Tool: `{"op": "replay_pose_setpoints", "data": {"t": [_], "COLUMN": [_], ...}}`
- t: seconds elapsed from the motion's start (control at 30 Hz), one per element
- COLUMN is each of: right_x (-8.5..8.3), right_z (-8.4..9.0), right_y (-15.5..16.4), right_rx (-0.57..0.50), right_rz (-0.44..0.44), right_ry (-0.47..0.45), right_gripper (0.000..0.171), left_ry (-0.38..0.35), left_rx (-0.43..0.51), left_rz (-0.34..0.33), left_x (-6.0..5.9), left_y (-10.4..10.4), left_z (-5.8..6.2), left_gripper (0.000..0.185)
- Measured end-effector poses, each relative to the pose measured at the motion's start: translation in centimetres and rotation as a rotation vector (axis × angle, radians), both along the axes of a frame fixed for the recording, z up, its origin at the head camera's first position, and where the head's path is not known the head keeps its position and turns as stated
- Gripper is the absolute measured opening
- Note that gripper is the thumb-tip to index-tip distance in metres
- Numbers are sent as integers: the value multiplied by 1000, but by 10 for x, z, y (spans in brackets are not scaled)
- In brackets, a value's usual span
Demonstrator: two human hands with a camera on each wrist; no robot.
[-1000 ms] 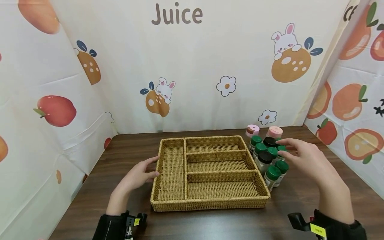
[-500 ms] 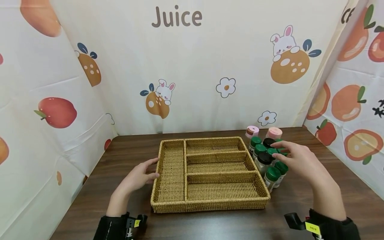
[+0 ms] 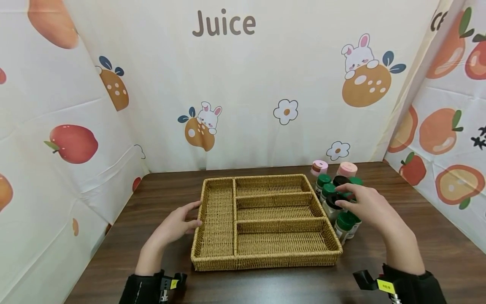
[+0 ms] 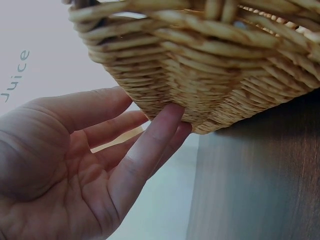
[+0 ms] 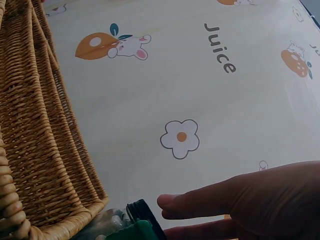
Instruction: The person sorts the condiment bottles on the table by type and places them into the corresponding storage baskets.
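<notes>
A woven basket (image 3: 265,258) with several compartments lies in the middle of the table. My left hand (image 3: 172,226) touches its left side with extended fingers; in the left wrist view the fingertips meet the wicker wall (image 4: 190,85). Right of the basket stands a cluster of clear jars, among them a black-lidded jar (image 3: 331,212) and a green-lidded jar (image 3: 344,221). Over them hovers my right hand (image 3: 368,207), thumb and fingers spread near the black lid. In the right wrist view the fingers (image 5: 200,202) are just apart from a black lid (image 5: 145,215).
Two pink-lidded containers, one at the back (image 3: 319,166) and one beside it (image 3: 347,169), stand behind the jars. A printed cloth (image 3: 243,84) hangs around the back and sides. Dark wood tabletop (image 3: 273,285) shows in front of the basket.
My right hand has moved left and slightly down over the jars, from the green lids at the right toward the black-lidded jar. The left hand and basket have stayed put.
</notes>
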State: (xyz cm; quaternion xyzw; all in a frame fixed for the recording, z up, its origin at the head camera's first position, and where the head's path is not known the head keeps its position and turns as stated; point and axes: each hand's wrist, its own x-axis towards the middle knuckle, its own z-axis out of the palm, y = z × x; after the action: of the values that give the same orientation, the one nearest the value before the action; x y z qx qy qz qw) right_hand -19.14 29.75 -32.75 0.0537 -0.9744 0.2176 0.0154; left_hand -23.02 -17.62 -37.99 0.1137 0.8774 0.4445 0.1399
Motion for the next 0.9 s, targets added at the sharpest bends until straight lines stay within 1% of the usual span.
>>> {"op": "replay_pose_setpoints", "data": {"t": [0.2,0.5,0.9], "right_x": [-3,-6,-6], "right_z": [-3,-4,-9], "right_y": [-3,-6,-10], "right_rx": [21,60,81], "right_rz": [17,21,19], "right_ry": [-17,-23,9], "right_gripper": [45,51,48], "left_ry": [-2,1,-1], "left_rx": [-7,-6,-1], "left_rz": [6,8,7], "left_x": [-1,-1,0], "left_y": [1,0,0], "left_z": [0,0,0], "left_gripper": [63,62,62]}}
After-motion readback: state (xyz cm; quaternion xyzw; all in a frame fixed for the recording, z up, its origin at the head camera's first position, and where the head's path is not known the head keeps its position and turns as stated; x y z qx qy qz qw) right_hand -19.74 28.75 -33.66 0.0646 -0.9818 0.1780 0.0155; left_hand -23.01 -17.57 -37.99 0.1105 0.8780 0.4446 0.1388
